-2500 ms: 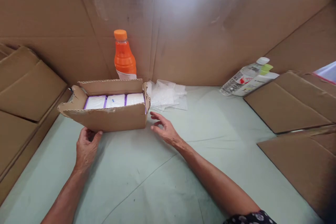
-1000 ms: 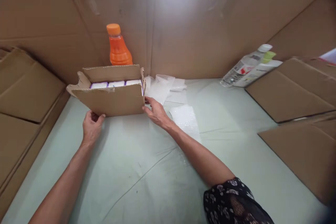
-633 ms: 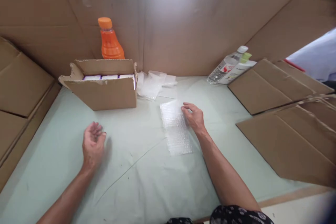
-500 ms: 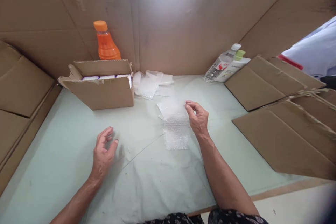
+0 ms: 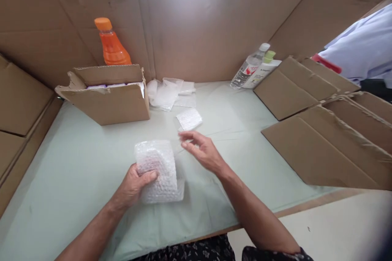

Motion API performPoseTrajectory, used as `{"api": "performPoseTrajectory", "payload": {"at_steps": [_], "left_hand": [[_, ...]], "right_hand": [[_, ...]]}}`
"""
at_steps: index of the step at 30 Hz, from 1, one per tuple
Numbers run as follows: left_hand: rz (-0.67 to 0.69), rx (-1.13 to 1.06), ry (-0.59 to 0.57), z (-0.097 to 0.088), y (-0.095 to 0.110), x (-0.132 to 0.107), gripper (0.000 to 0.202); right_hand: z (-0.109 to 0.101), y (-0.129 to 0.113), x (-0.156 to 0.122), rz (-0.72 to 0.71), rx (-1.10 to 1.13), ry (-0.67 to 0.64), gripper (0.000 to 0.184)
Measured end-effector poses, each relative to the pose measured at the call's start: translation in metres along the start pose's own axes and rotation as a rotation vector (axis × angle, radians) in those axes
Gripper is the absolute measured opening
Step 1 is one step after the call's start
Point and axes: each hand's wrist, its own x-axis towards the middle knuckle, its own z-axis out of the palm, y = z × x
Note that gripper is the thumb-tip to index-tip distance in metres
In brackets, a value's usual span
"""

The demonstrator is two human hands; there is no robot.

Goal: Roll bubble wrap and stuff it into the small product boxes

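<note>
My left hand (image 5: 133,184) grips a piece of bubble wrap (image 5: 157,170) by its left edge and holds it up off the pale green table (image 5: 76,163). To its right, my right hand (image 5: 202,151) hovers with fingers spread and nothing in them. A second, smaller bubble wrap piece (image 5: 189,118) lies flat just beyond that hand. An open cardboard box (image 5: 105,100) holding white packs with purple edges stands at the back left.
An orange bottle (image 5: 110,45) stands behind the box. Loose plastic bags (image 5: 167,91) lie beside it. A clear bottle (image 5: 249,66) and a white bottle with a green cap (image 5: 263,71) lean at the back. Flattened cardboard (image 5: 321,130) covers the right. A person in white (image 5: 361,49) is at the far right.
My right hand let go of the bubble wrap and opened. My left hand moved in and took hold of the larger piece, lifting it toward me.
</note>
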Motion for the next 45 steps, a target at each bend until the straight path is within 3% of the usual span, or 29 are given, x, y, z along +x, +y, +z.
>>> {"api": "performPoseTrajectory", "payload": {"at_steps": [3, 6, 8, 12, 15, 18, 21, 23, 24, 26, 29, 31, 34, 37, 40, 42, 45], "left_hand": [[-0.069, -0.068, 0.071, -0.020, 0.003, -0.001, 0.054], [-0.036, -0.134, 0.163, -0.031, -0.001, 0.008, 0.075], [-0.042, -0.164, 0.171, -0.034, -0.005, 0.014, 0.086], [-0.056, -0.189, 0.078, -0.038, -0.007, 0.017, 0.093], [-0.061, -0.180, 0.046, -0.039, -0.007, 0.014, 0.091], [-0.058, -0.141, 0.020, -0.037, -0.009, 0.013, 0.084], [-0.025, -0.129, -0.026, -0.032, -0.007, 0.012, 0.077], [0.010, -0.144, -0.046, -0.027, -0.005, 0.010, 0.078], [0.021, -0.148, -0.064, -0.026, -0.004, 0.007, 0.080], [0.009, -0.122, -0.113, -0.024, -0.005, 0.001, 0.084], [-0.075, 0.023, -0.122, -0.031, -0.008, -0.006, 0.085], [-0.044, 0.160, 0.002, -0.046, -0.008, -0.006, 0.083], [0.157, 0.338, 0.358, -0.081, 0.002, 0.003, 0.075], [0.326, 0.423, 0.686, -0.120, 0.028, 0.017, 0.074], [0.421, 0.467, 0.850, -0.148, 0.062, 0.037, 0.080], [0.474, 0.461, 0.862, -0.155, 0.080, 0.055, 0.082], [0.548, 0.392, 0.833, -0.156, 0.090, 0.085, 0.068]], "right_hand": [[-0.028, 0.042, 0.037, -0.022, -0.495, 0.143, 0.045], [-0.050, 0.067, 0.075, -0.030, -0.672, 0.245, 0.020], [-0.060, 0.065, 0.100, -0.066, -0.675, 0.321, 0.022], [-0.066, 0.034, 0.160, -0.241, -0.668, 0.508, 0.033], [-0.051, 0.016, 0.187, -0.252, -0.684, 0.430, 0.045], [-0.018, 0.012, 0.163, -0.145, -0.500, 0.186, 0.057], [0.018, 0.018, 0.103, 0.035, -0.140, -0.253, 0.057], [0.035, 0.021, 0.068, 0.115, 0.015, -0.386, 0.044], [0.040, 0.020, 0.054, 0.135, 0.046, -0.362, 0.036], [0.041, 0.017, 0.035, 0.144, 0.036, -0.180, 0.026], [0.028, 0.019, 0.013, 0.144, -0.054, 0.102, 0.024], [0.014, 0.029, -0.004, 0.169, -0.153, 0.147, 0.026], [-0.006, 0.043, -0.024, 0.139, -0.384, 0.186, 0.027], [-0.015, 0.037, -0.018, 0.026, -0.490, 0.268, 0.040], [-0.003, 0.010, 0.028, -0.079, -0.404, 0.184, 0.038], [0.017, -0.006, 0.074, -0.140, -0.326, 0.107, 0.043], [0.054, -0.014, 0.142, -0.160, -0.250, 0.039, 0.056]]}}
